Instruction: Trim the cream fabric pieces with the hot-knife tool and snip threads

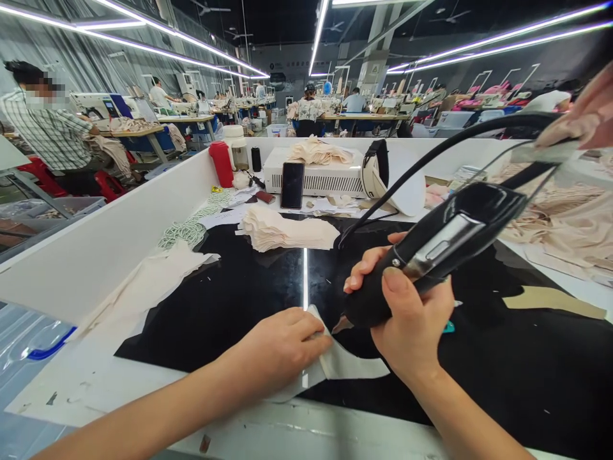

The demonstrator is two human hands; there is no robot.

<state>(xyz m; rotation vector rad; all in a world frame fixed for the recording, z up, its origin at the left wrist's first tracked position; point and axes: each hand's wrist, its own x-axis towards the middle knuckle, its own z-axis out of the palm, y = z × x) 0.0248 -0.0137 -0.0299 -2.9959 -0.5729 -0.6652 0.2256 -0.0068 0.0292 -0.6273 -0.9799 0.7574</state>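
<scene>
My left hand (280,348) lies flat on a pale fabric piece (347,364), pressing it onto the glossy black work surface (239,300). My right hand (407,313) grips a black corded hand tool (440,246). The tool's pointed tip rests at the edge of that fabric piece, just right of my left fingers. Its black cable (445,147) arcs up and away to the right.
A stack of cut cream pieces (282,231) lies behind the tool, with more fabric (569,223) at the right. A phone (292,184) leans on a white box (313,172); a red bottle (222,163) stands nearby. Another person's hand (584,115) shows at the upper right. A white wall (105,243) borders the left.
</scene>
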